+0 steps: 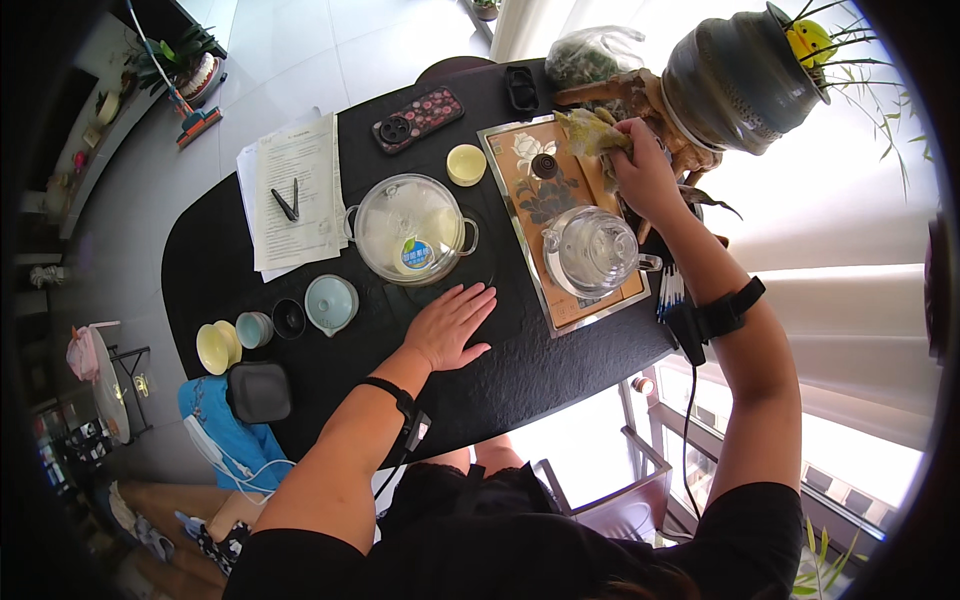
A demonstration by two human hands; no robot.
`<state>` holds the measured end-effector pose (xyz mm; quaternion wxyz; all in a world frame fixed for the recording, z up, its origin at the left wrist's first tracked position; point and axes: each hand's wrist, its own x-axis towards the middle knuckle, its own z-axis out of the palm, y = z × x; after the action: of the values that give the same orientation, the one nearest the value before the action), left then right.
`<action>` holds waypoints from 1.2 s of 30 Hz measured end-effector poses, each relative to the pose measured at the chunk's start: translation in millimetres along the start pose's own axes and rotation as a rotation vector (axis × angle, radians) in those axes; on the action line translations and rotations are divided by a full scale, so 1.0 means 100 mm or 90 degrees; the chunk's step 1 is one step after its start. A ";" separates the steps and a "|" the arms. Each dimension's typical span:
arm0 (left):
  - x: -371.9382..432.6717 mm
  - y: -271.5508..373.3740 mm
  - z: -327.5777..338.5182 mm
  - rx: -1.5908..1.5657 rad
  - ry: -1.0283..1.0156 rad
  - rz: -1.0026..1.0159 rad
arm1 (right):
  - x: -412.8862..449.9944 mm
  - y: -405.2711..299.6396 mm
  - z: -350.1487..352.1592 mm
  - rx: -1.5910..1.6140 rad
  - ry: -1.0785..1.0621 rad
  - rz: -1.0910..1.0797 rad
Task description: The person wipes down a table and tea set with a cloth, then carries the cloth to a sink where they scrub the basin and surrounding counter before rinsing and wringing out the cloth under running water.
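My right hand (646, 171) grips a crumpled yellow-green cloth (589, 133) over the far right corner of a tea tray (531, 234) with a flower pattern and metal rim. A glass teapot (592, 251) stands on the tray's near end, its handle to the right. Close to the cloth, a small dark round piece (544, 166) lies on the tray. My left hand (450, 328) rests palm down on the black table (517, 375), fingers extended and holding nothing. Just beyond its fingertips sits a lidded clear pot (409, 225) with two side handles.
A ceramic planter (739, 82) on a wooden stand borders the tray's far right. Pens (671, 292) lie by my right forearm. Around the pot are a yellow cup (466, 165), a patterned phone (418, 120), papers (296, 202), a pale blue lidded bowl (331, 304) and several cups.
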<state>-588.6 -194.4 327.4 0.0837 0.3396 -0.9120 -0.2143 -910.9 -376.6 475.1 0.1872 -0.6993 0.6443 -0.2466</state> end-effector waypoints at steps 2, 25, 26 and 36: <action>0.00 -0.01 -0.01 -0.004 -0.006 -0.005 | 0.42 0.37 0.29 -0.039 -0.021 -0.021; 0.00 -0.07 0.03 -0.035 -0.022 -0.029 | 1.28 0.40 1.25 -0.479 -0.599 0.046; -0.01 -0.07 0.02 -0.034 -0.020 -0.028 | 1.29 0.34 1.25 -0.479 -0.599 0.045; 0.02 -0.08 0.03 -0.032 -0.039 -0.025 | 1.09 0.31 1.35 -0.519 -0.671 -0.597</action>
<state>-586.1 -199.8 321.2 0.0598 0.3488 -0.9016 -0.2489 -851.9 -495.7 359.0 0.0737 -0.9337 0.1510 0.3162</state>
